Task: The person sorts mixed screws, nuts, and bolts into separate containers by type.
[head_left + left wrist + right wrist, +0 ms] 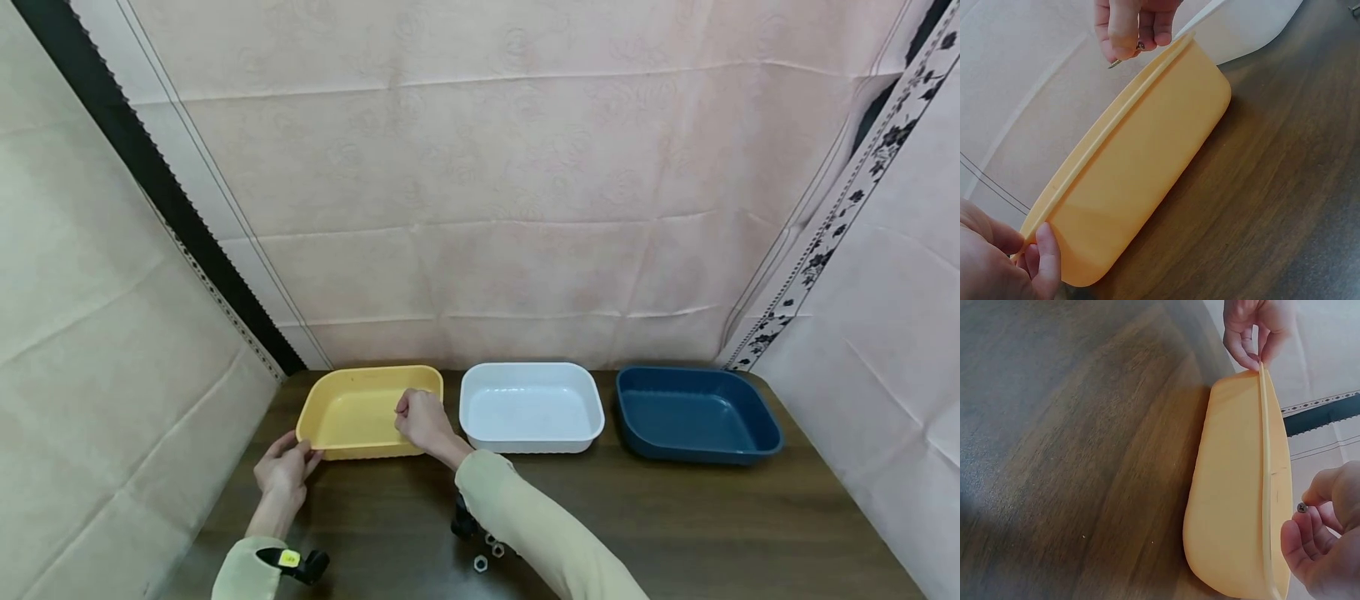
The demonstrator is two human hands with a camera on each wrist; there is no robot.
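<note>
A yellow plastic tray point(352, 407) stands at the left of the table's far edge. My left hand point(283, 477) pinches its near left corner by the rim, thumb and fingers on either side, as the left wrist view point(1035, 262) also shows. Over the tray's right part is my right hand point(427, 423), its fingers curled. Between thumb and fingertips it holds a small metal screw point(1302, 507) with a cross-slotted head. In the left wrist view the screw's pointed end point(1114, 64) sticks out below the fingers, above the tray's rim.
To the right stand a white tray point(532, 408) and a dark blue tray point(701, 417). Hex nuts point(481, 564) lie on the brown wooden table point(375, 533) near the right forearm, which hides part of that spot. Pale cloth point(480, 167) hangs behind and at both sides.
</note>
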